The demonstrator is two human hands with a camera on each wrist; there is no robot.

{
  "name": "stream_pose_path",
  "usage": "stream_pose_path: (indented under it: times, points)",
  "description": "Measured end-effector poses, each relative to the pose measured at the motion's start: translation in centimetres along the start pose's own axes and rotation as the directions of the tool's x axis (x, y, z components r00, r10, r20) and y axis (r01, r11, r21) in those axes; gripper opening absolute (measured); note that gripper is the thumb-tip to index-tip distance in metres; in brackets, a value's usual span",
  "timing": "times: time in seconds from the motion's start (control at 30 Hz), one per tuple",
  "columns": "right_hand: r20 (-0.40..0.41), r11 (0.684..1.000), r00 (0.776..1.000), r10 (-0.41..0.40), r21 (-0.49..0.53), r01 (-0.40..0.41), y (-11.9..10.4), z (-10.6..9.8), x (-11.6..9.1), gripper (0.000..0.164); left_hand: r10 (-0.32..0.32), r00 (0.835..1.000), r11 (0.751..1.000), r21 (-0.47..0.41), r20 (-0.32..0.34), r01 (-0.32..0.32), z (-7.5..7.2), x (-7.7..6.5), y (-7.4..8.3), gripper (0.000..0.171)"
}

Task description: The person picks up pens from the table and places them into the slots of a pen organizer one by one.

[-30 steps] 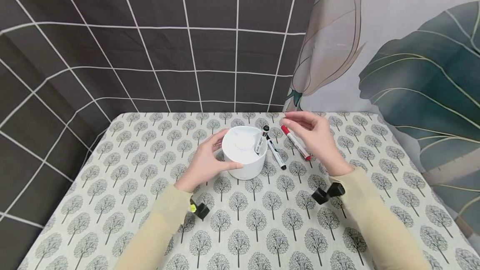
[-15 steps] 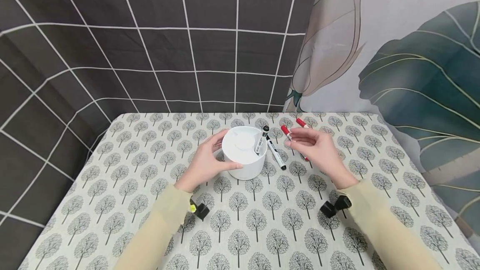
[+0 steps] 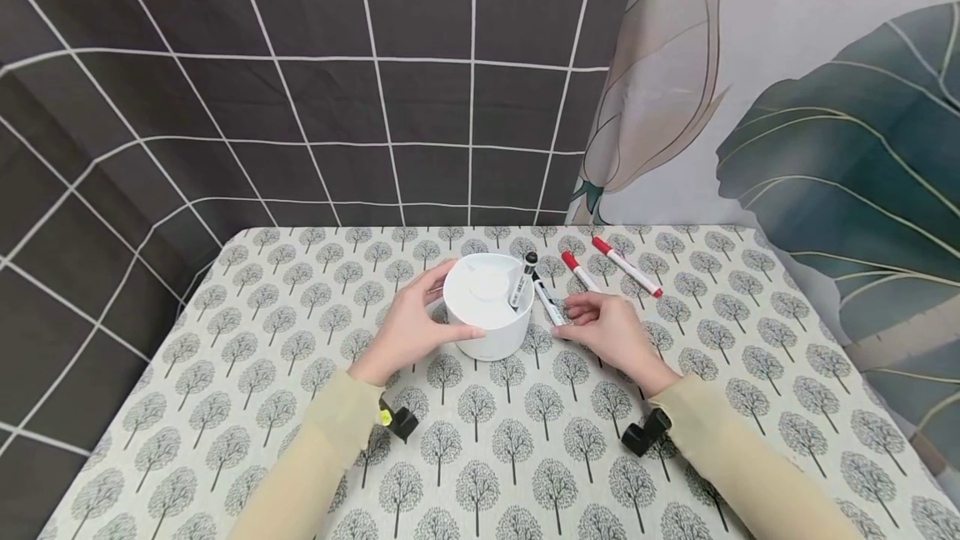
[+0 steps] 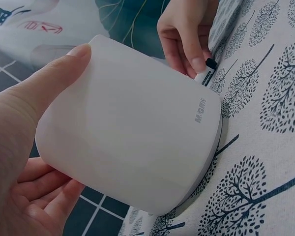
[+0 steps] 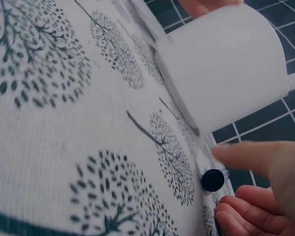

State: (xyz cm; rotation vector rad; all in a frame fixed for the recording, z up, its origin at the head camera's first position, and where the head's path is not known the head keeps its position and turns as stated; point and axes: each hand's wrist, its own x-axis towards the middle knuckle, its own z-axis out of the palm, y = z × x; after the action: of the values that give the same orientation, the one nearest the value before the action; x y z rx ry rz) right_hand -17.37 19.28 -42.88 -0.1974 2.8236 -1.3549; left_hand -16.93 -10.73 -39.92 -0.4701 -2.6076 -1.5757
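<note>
A white round pen holder (image 3: 491, 344) with inner dividers stands on the table; in the left wrist view its wall (image 4: 132, 123) fills the middle. My left hand (image 3: 416, 319) grips it from the left, thumb on the near side and fingers behind. One black-capped marker (image 3: 522, 287) leans upright in its right compartment. Just right of the holder lies another black-capped marker (image 3: 548, 300). My right hand (image 3: 611, 336) is at its near end, thumb and loosely bent fingers on either side. In the right wrist view that marker's black end (image 5: 213, 180) shows between thumb and fingers.
Two red-capped markers lie farther right: one (image 3: 578, 268) partly hidden by my right hand, the other (image 3: 628, 267) beyond it. A tree-patterned cloth (image 3: 480, 440) covers the table. A dark gridded curtain (image 3: 420, 98) hangs behind.
My right hand has moved from the red markers toward me and left, to the loose black marker. The farther red marker has come into full view. My left hand and the pen holder have stayed put.
</note>
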Motion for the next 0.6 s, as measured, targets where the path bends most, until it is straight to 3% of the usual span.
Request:
stream_pose_path:
  times: [0.27, 0.6]
  points:
    - [-0.011, 0.998, 1.0, -0.016, -0.067, 0.015, -0.23, 0.22, 0.0, 0.04, 0.007, 1.0, 1.0, -0.001, 0.001, -0.007, 0.01, 0.0, -0.09, 0.109]
    - [-0.075, 0.999, 0.997, 0.02, -0.024, -0.022, -0.08, -0.39, 0.35, 0.025, 0.011, 1.0, 1.0, -0.012, -0.002, -0.011, 0.0, -0.06, 0.06, 0.107]
